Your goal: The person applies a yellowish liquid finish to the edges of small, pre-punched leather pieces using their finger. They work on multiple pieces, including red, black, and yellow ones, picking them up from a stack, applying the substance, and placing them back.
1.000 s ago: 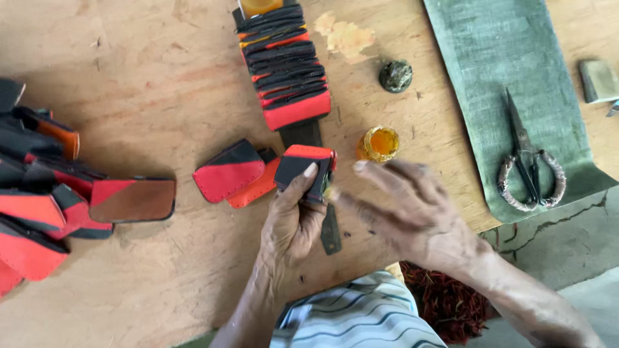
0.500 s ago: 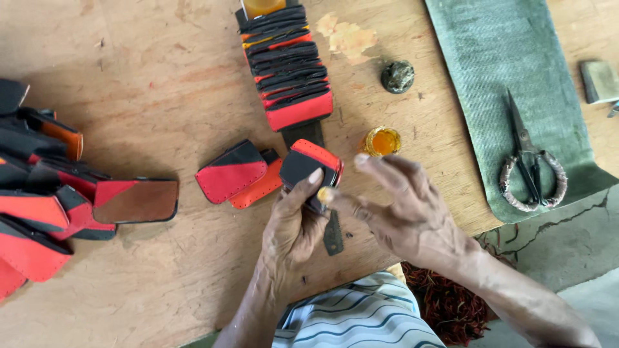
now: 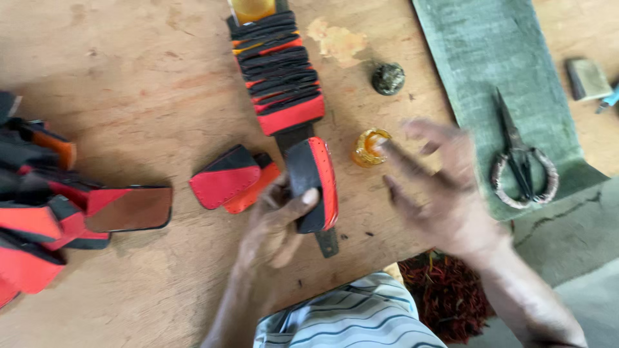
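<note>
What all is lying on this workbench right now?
Stack of leather pieces: one row, black and red, overlapped on a dark strip, top centre.
Loose leather pieces: two or three, red and black, centre, left of the hands.
Pile of leather pieces: many, red, black and brown, left edge.
Small pot: one, amber, centre.
Round lump: one, dark, above the pot.
Scissors: one pair, dark metal, on the green mat, right.
Small block: one, grey-tan, far right.
Red scraps: a heap, below the table edge.
Left hand: holds a black and red leather piece.
Right hand: blurred, fingers spread beside the pot, holding nothing.
</note>
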